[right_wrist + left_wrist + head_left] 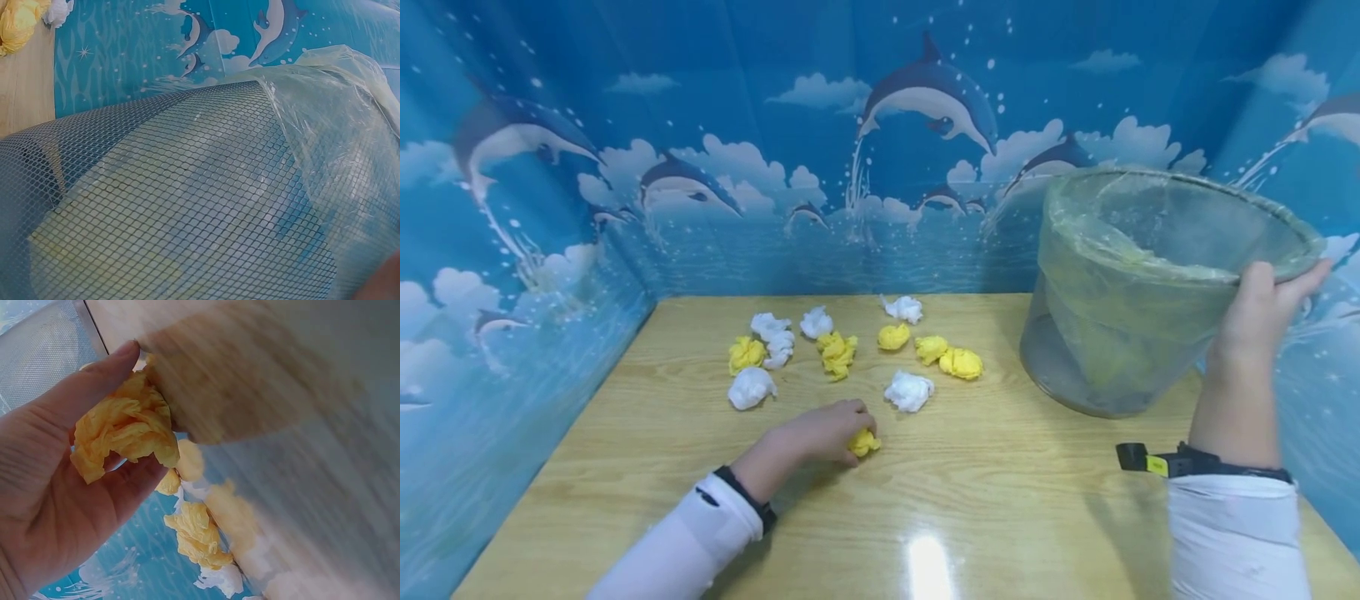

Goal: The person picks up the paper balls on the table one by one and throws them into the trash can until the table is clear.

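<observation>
**Left hand on a yellow paper ball, right hand tilting the mesh bin**

Your left hand (820, 435) lies low on the wooden table (1000, 517), fingers curled over a crumpled yellow paper ball (864, 442). The left wrist view shows the grip closely: the thumb and fingers pinch the ball against the palm, and the ball sits at the table surface, in front of the other scraps and nearer to you than they are.

Your right hand (1262, 321) grips the rim of the mesh wastebasket (1120, 333), thumb on the outside of the rim, fingers wrapped over the edge. The basket stands on the right side of the table and is tipped, its mouth leaning toward you and to the right, while its base rests on the wood. A thin plastic liner (1150, 242) is folded over the rim, and something yellow shows through the mesh low inside; the right wrist view confirms the mesh wall and the liner but not what the yellow shape is.

Beyond your left hand, a loose cluster of paper balls lies across the middle of the table: several yellow ones (961, 363) and several white ones (908, 390), some touching, all well apart from the basket. Dolphin-printed blue panels (775, 167) wall in the table.
</observation>
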`<state>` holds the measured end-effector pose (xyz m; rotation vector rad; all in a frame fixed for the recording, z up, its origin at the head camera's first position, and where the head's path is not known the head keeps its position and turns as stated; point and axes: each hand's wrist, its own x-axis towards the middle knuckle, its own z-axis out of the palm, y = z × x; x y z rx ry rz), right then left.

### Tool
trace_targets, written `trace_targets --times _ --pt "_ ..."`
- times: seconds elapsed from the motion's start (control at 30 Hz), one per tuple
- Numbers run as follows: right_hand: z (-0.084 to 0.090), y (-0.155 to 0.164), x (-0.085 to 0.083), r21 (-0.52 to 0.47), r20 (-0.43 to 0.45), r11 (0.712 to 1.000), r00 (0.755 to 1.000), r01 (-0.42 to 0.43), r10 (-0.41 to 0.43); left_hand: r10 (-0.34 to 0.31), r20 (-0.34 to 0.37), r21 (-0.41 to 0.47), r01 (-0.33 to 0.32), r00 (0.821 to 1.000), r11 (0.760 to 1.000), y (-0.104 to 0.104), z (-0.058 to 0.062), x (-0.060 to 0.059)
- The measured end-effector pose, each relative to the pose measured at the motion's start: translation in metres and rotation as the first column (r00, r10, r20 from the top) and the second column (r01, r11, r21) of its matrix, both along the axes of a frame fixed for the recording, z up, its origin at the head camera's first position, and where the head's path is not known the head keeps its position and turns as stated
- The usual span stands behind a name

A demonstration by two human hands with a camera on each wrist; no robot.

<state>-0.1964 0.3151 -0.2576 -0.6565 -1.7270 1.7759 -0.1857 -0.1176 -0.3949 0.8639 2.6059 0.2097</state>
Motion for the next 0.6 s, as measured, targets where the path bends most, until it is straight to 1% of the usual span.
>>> trace_targets --times 0.23,0.4,0.53,0.6 --pt "0.005 -0.004 0.001 -0.013 -0.004 1.0 1.0 0.002 -0.002 0.012 0.014 0.004 -0.012 1.0 1.0 0.0 0.001 -0.004" --pt "0.006 -0.007 0.002 -0.025 -0.011 1.0 1.0 0.005 -0.005 0.031 0.029 0.036 -0.032 0.999 0.999 0.0 0.002 -0.007" --pt "0.004 -0.006 0.002 -0.029 -0.022 0.999 1.0 0.014 -0.015 0.013 -0.011 0.069 -0.012 1.0 0.998 0.003 0.007 -0.011" --pt "0.004 -0.004 0.001 -0.027 -0.035 0.999 0.999 0.022 -0.023 0.022 -0.015 0.086 -0.021 1.0 0.996 0.007 0.012 -0.013"
